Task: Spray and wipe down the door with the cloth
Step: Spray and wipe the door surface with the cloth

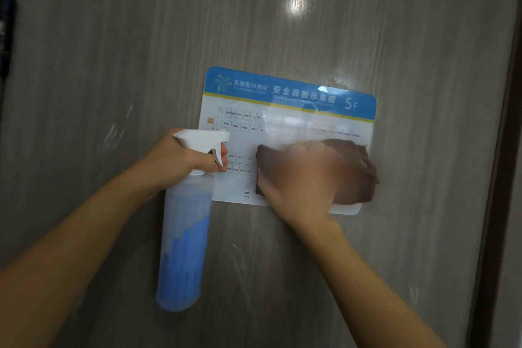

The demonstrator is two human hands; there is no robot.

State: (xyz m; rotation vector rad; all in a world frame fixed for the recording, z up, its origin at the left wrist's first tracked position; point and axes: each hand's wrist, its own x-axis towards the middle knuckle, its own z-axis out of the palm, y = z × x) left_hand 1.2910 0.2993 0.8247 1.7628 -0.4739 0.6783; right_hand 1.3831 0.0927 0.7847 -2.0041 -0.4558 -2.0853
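A: Right hand (308, 175) first. Where's the cloth (358, 167) against the grip?

B: Under it. Brown cloth pressed flat beneath the palm and fingers, sticking out past the fingertips on the far side and a bit at the thumb side. Hand is motion-blurred, so exact finger curl is unclear, but the fingers look spread over the cloth, pressing rather than pinching.

A: And what's the cloth on?

B: The lower right part of a blue-and-white evacuation sign (285, 110) fixed to the door (113, 51). Grey wood-grain door fills the view.

A: Left hand (180, 158)?

B: Grip is clenched round the neck of the spray bottle (183, 234), a finger on the trigger. White nozzle head sits above the grip and points toward the sign; the translucent body with blue liquid hangs below the grip, tilted slightly.

A: Bottle touching the door?

B: Can't tell. It overlaps the sign's left edge in view.

A: Arm poses?

B: Both forearms reach up from the bottom of the frame, left from the lower left, right from the lower right. Hands near each other, not touching, bottle just left of the cloth hand.

A: Anything else?

B: Faint streaks on the door left of the bottle grip, a light glare above the sign, dark door frame (497, 178) far right of the cloth.
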